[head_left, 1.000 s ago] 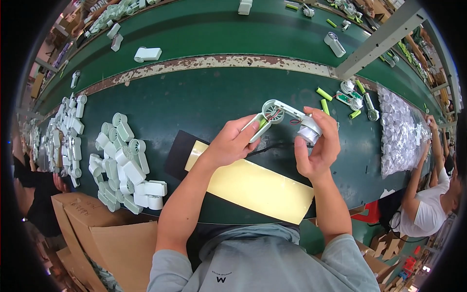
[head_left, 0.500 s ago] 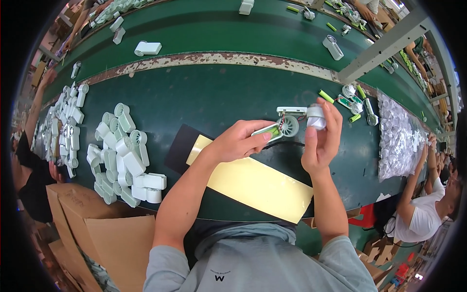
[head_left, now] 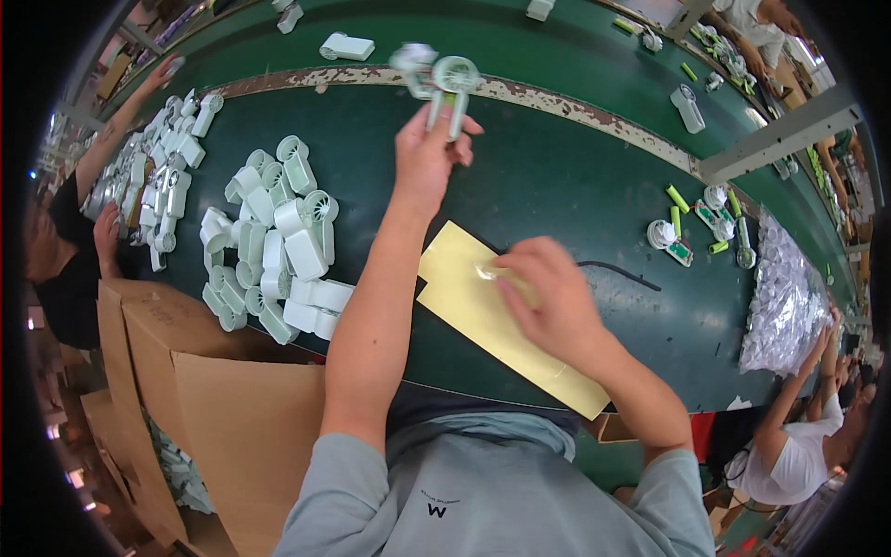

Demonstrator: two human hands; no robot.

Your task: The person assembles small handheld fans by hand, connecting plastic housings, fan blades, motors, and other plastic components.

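My left hand (head_left: 427, 158) is raised over the far edge of the table, closed on a pale green handheld fan housing (head_left: 456, 76) with a round grille and a split handle. Beside the grille, a second round whitish piece (head_left: 414, 61) is smeared by motion. My right hand (head_left: 555, 297) is over a yellow sheet (head_left: 469, 320), its fingers pinched. A small shiny bit (head_left: 485, 271) shows at the fingertips, too blurred to name. To the right, white round fan parts (head_left: 661, 234) lie with green circuit boards and green batteries (head_left: 677, 198).
Pale green fan housings (head_left: 302, 243) are heaped at the left, before a cardboard box (head_left: 251, 436). A clear bag of white parts (head_left: 784, 292) lies at the right. A metal post (head_left: 780, 135) stands by the belt (head_left: 557, 65). Co-workers sit on both sides.
My left hand has moved up and away with the fan housing. My right hand has let go of the white round part, now lying at the right, and moved over the yellow sheet.
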